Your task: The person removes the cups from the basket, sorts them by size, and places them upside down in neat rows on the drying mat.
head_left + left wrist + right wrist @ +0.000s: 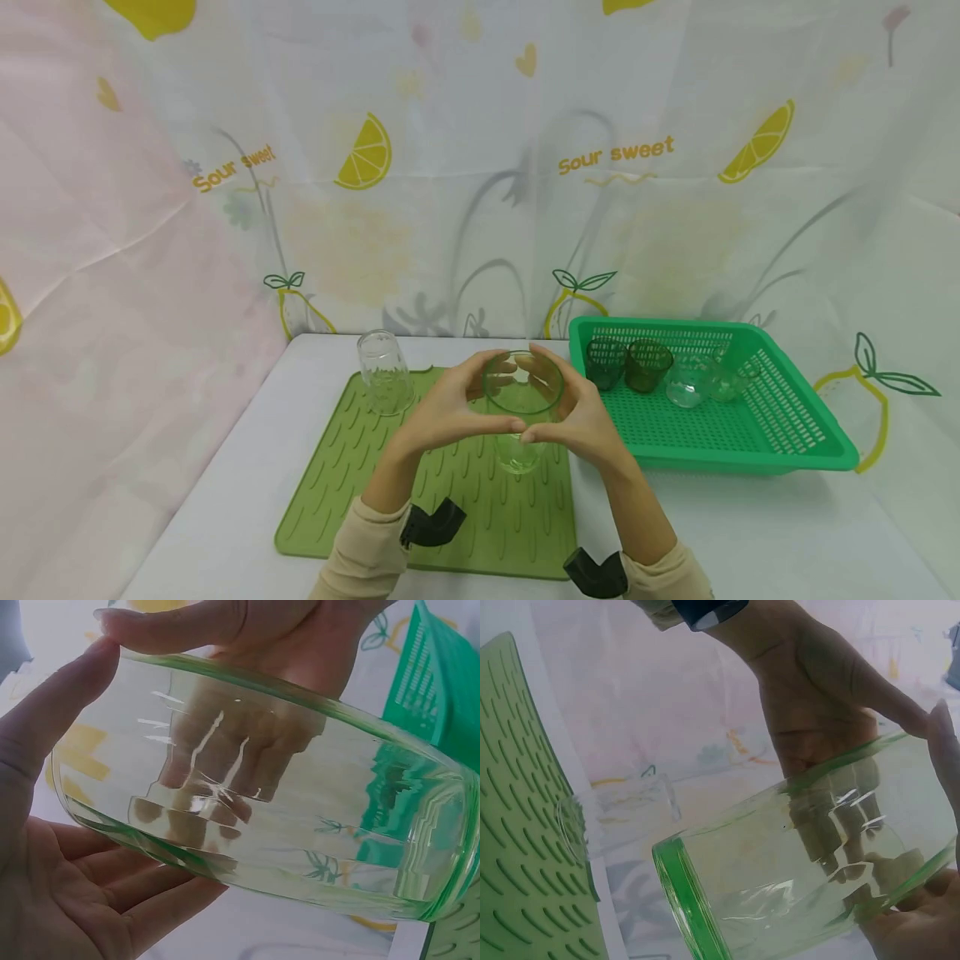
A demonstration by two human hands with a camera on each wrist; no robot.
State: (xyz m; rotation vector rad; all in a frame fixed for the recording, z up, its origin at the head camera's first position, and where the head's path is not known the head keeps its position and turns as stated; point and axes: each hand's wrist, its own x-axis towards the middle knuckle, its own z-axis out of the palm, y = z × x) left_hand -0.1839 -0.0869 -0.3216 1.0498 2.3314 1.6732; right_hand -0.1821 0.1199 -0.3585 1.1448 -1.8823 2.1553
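Between both hands stands a large, pale green-tinted drinking glass, its round rim facing up and its thick base over the green ribbed mat. My left hand curls round the glass from the left and my right hand from the right. The thumbs meet at the near side, just below the rim in the head view. Through the glass wall the left wrist view shows fingers wrapped behind it. On the mat's far left corner a clear glass stands upside down.
A green plastic basket sits to the right, holding a dark green cup, a brownish cup and clear and pale ones along its far side. A lemon-printed cloth hangs behind the white table.
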